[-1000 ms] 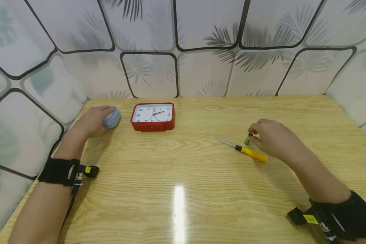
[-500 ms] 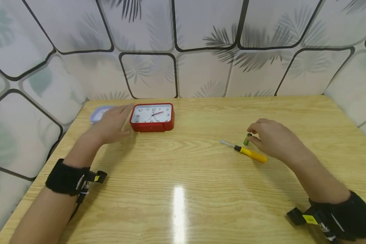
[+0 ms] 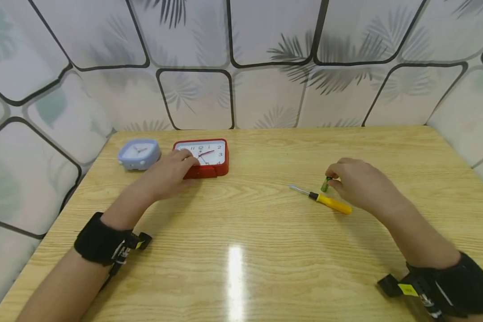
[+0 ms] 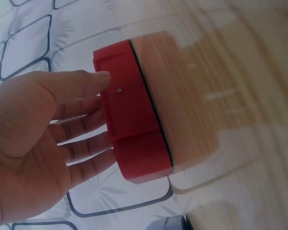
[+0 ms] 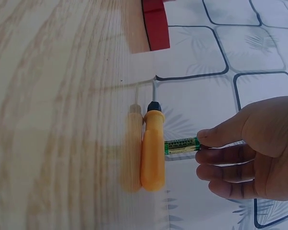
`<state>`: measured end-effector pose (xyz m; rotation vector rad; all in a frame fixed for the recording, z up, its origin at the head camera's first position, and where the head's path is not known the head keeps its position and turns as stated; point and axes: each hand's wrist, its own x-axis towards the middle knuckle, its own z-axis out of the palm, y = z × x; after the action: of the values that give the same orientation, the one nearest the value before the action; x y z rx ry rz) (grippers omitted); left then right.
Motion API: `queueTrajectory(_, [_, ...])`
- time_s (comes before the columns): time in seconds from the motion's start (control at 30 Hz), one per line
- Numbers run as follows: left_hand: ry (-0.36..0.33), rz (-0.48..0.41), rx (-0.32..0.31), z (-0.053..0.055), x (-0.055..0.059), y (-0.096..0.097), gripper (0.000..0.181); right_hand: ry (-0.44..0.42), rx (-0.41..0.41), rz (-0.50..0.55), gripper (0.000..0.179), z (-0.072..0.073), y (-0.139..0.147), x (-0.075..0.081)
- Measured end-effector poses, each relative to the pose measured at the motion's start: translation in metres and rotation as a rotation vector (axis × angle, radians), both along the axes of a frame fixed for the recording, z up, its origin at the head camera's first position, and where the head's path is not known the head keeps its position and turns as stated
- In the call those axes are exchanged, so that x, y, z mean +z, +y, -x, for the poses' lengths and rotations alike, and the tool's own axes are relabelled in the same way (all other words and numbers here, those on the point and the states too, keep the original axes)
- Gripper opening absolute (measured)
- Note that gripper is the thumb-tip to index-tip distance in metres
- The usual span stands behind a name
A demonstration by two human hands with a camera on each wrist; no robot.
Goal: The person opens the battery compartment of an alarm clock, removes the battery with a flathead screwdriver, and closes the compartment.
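Note:
My left hand (image 3: 167, 174) is at the left part of a red alarm clock (image 3: 215, 158) with a white dial. In the left wrist view the thumb lies on the clock's red front side (image 4: 129, 115), and the other fingers reach to its dial side, their tips hidden. To its left stands a light-blue clock (image 3: 138, 154). Over at the right, my right hand (image 3: 364, 185) pinches a small green battery (image 5: 182, 145) upright between thumb and index finger. Just in front of the battery lies a screwdriver (image 3: 334, 203) with a yellow handle, its shaft pointing left.
Everything lies on a light wood-grain table (image 3: 241, 214). A patterned wall covering (image 3: 265, 96) rises along the back and both sides. Each forearm wears a black strap (image 3: 102, 239) with a small camera.
My left hand has let go of the light-blue clock and moved right onto the red clock, which has shifted slightly toward me. The right hand has stayed at the battery.

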<state>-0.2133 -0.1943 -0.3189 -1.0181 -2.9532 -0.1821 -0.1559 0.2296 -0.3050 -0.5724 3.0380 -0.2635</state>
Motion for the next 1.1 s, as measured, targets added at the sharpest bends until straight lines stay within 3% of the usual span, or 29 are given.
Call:
queueTrajectory(0.23, [0.007,0.007,-0.028,-0.006,0.002,0.007,0.018,-0.001,-0.007,0.003,0.014,-0.001,0.0,0.0])
queueTrajectory(0.43, [-0.048,0.028,-0.036,-0.013,0.005,0.012,0.021,-0.003,-0.007,0.001,0.014,0.0,-0.001,0.0])
queueTrajectory(0.8, [-0.225,0.101,-0.213,-0.041,0.02,0.033,0.021,-0.012,-0.021,-0.001,0.014,0.0,0.0,0.0])
queueTrajectory(0.93, [-0.22,0.146,-0.282,-0.057,0.023,0.043,0.024,-0.012,-0.025,0.007,0.015,0.0,0.0,-0.001])
queueTrajectory(1.1, [-0.133,0.203,-0.341,-0.076,0.019,0.053,0.028,0.002,-0.021,0.01,0.013,0.0,-0.001,-0.001])
